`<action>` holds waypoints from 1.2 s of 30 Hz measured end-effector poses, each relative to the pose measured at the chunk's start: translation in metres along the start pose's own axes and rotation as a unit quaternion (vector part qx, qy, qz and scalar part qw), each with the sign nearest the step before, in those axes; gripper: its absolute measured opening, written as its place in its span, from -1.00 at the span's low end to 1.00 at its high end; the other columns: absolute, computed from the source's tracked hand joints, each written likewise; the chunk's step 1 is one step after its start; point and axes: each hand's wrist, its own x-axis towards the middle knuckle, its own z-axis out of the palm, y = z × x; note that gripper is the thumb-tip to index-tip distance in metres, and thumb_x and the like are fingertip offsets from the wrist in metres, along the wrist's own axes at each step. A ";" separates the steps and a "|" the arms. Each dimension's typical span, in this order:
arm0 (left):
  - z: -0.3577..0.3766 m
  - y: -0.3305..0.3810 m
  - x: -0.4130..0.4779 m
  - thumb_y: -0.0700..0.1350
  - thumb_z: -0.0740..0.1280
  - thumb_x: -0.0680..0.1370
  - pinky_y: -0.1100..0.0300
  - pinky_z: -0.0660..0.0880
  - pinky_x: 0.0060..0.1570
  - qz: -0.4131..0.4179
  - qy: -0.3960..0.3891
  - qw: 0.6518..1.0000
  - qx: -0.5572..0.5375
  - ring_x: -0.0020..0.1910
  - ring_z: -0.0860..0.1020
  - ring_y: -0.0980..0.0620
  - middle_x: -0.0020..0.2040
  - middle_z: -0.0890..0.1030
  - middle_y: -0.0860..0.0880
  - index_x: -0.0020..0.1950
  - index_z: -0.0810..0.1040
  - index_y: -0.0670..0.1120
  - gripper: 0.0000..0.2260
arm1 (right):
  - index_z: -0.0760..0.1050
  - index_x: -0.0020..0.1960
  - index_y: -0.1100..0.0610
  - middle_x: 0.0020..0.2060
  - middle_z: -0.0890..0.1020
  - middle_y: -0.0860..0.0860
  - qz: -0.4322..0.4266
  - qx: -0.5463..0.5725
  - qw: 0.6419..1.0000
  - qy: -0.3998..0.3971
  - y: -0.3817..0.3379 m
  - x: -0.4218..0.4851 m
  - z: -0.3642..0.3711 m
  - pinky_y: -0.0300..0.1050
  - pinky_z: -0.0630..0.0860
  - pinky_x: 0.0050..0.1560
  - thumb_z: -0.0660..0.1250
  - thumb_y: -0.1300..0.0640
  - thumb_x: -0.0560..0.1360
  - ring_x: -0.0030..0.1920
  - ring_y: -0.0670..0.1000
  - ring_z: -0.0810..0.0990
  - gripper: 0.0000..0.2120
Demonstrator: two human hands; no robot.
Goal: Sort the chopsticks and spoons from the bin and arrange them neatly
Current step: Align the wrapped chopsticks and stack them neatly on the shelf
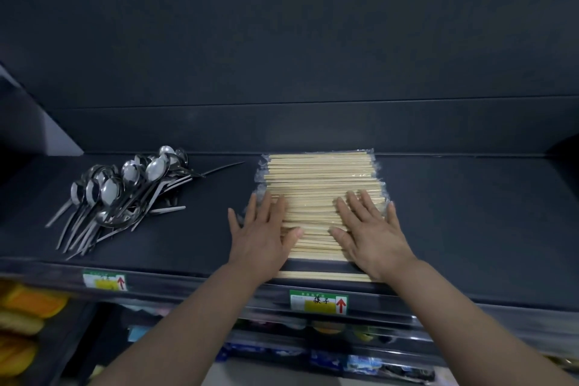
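Flatly spread, left hand (263, 235) and right hand (371, 229) press chopsticks (322, 178); spoons (125, 188) heaped well left.

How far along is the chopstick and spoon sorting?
Done: spoons piled left, wrapped chopsticks stacked right, apart on the shelf. In hand: left hand and right hand press flat on the chopsticks. Left: the spoons lie splayed, probably need straightening.

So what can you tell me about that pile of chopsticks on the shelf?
The chopsticks are pale wooden sticks in clear plastic wrappers, laid side by side in a flat layer on the dark shelf, right of the spoons. The left hand and right hand rest flat on its near part, fingers straight.
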 end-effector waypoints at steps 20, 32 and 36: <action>-0.009 0.012 0.013 0.35 -0.17 0.57 -0.22 -0.28 0.47 -0.079 -0.088 0.992 -0.051 0.51 -0.39 -0.07 0.53 -0.40 -0.06 0.56 -0.29 0.05 -0.32 | -0.28 0.55 0.00 0.52 -0.29 -0.01 -0.014 0.055 0.998 -0.004 0.020 -0.003 -0.001 0.02 -0.34 0.48 -0.17 -0.10 0.65 0.49 -0.02 -0.39 -0.45; -0.002 0.033 0.009 0.38 -0.20 0.54 -0.13 -0.30 0.48 -0.016 -0.051 0.998 -0.030 0.53 -0.34 -0.02 0.56 -0.34 0.00 0.55 -0.30 0.14 -0.34 | -0.08 0.55 -0.18 0.55 -0.16 -0.06 -0.028 0.033 0.998 0.042 0.026 -0.007 0.001 0.12 -0.30 0.49 -0.19 -0.27 0.59 0.52 -0.02 -0.30 -0.46; -0.001 0.028 -0.003 0.51 -0.19 0.41 -0.20 -0.32 0.46 -0.031 -0.056 0.997 -0.034 0.49 -0.42 -0.06 0.53 -0.39 0.00 0.53 -0.35 0.18 -0.20 | -0.19 0.53 -0.24 0.51 -0.32 -0.08 0.006 0.074 0.997 0.027 0.030 -0.025 0.007 0.17 -0.38 0.44 -0.20 -0.43 0.47 0.47 0.05 -0.45 -0.32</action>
